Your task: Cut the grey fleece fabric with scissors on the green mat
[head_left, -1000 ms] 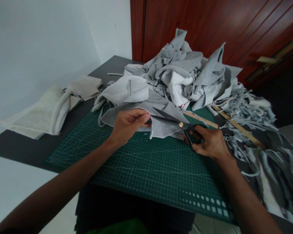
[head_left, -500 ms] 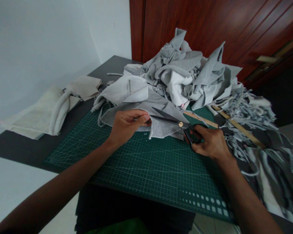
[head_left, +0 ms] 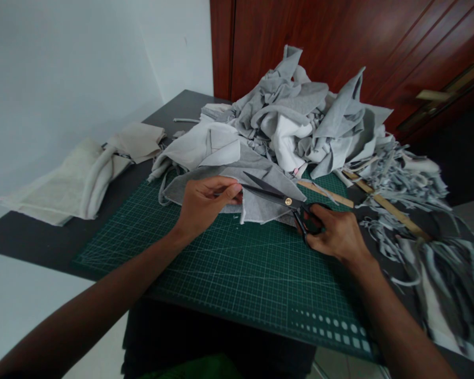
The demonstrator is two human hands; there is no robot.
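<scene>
My left hand [head_left: 207, 202] pinches the edge of a piece of grey fabric [head_left: 260, 206] between thumb and fingers. Black scissors [head_left: 288, 201] are in my right hand [head_left: 335, 230], whose fingers are wrapped through the handles. The blades are parted and point left, the lower one at the fabric beside my left fingertips, the upper one over the cloth. Under the fabric lies a green cutting mat [head_left: 237, 268] with a white grid.
A large heap of grey fabric [head_left: 296, 105] rises behind my hands. Folded pale cloths [head_left: 59, 179] lie at the left. Wooden strips [head_left: 327, 193] and shredded scraps [head_left: 411, 171] are at the right, with dark strips [head_left: 450, 284] nearer. A brown door [head_left: 339, 31] stands behind.
My right hand and the scissors have shifted slightly left, with the blades a little farther along the fabric edge. My left hand has hardly moved.
</scene>
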